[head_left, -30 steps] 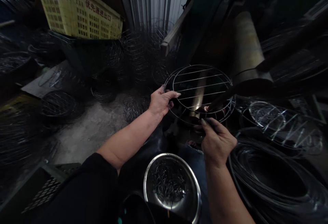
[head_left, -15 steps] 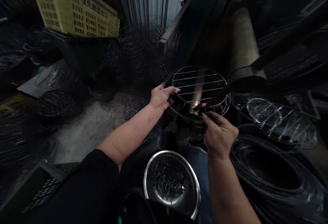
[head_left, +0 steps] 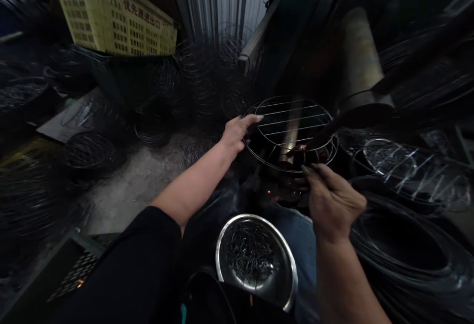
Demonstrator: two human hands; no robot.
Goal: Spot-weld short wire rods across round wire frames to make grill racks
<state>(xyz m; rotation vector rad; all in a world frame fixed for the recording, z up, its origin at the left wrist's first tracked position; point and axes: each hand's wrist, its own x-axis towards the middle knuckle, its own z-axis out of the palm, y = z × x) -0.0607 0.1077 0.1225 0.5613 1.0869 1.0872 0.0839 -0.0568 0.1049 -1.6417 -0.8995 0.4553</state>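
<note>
A round wire rack (head_left: pixel 292 131) with straight cross wires sits on a welding machine in front of me. My left hand (head_left: pixel 237 134) grips its left rim, fingers curled over the outer ring. My right hand (head_left: pixel 331 198) is closed at the near rim and pinches something thin that I cannot make out. A dark electrode arm (head_left: pixel 333 124) reaches over the rack from the right. Small orange sparks (head_left: pixel 269 195) show just below the rack. A steel bowl (head_left: pixel 281 294) full of short wire pieces rests near my lap.
Coils of dark wire (head_left: pixel 400 260) lie at the right, with finished racks (head_left: pixel 411 171) stacked behind them. Heaps of wire baskets (head_left: pixel 89 151) cover the floor at left and back. A yellow printed crate (head_left: pixel 114 18) stands at the far left. Bare concrete floor (head_left: pixel 126 190) shows beside my left arm.
The view has shifted slightly, so rack and hands sit a little further right. Both hands keep their hold on the rack. Small sparks now show below it.
</note>
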